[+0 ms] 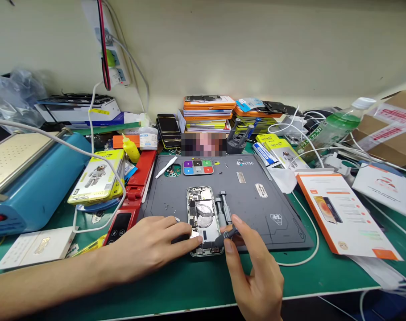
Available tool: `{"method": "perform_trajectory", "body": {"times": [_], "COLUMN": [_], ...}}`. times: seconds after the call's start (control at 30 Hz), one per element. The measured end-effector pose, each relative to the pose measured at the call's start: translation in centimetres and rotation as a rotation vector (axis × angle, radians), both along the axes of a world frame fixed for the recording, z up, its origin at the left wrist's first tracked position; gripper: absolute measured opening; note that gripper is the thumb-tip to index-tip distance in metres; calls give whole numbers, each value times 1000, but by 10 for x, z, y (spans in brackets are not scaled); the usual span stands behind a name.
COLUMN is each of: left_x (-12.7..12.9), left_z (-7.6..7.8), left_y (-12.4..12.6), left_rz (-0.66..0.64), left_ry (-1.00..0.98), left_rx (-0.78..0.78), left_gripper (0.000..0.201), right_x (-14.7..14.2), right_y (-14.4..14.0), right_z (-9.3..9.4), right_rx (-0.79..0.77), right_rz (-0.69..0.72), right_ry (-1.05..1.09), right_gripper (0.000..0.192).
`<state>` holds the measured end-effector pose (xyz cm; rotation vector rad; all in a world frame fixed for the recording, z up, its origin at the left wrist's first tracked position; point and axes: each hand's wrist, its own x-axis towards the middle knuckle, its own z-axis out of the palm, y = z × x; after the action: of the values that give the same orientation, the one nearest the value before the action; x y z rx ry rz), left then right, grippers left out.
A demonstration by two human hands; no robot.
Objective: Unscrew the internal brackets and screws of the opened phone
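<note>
An opened phone body lies on a dark grey work mat, its inner parts showing. My left hand rests on the mat's near left edge, its fingertips pressing the phone's lower left corner. My right hand pinches a small dark screwdriver between thumb and forefinger, with its tip at the phone's lower right side. Two more grey screwdrivers lie just right of the phone.
A coloured screw tray sits at the mat's far edge. A blue machine and yellow boxes stand left. Stacked orange boxes are behind. An orange-edged leaflet, a green bottle and white cables lie right.
</note>
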<state>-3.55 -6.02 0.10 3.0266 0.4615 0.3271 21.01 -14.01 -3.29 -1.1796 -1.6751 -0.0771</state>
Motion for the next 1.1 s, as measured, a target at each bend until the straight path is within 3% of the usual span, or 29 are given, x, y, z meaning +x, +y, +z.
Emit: {"method": "perform_trajectory", "body": {"times": [0.53,0.87,1.1], "left_x": [3,4,6], "left_z": [0,-5,-2], "left_y": [-1,-3,-1], "left_rz": [-39,-44,-32], "left_ry": [-49,11,77], "left_rx": [102,99,87], "left_gripper": [38,38,41], "right_x": [-1,-4,-5], "right_y": [1,-1,0], "right_z": [1,2,3], "right_rx": [-38,15,-1], "right_rz": [-121,-100,-112], "right_ry": [-8,-9,-27], "right_gripper": [56,73,71]}}
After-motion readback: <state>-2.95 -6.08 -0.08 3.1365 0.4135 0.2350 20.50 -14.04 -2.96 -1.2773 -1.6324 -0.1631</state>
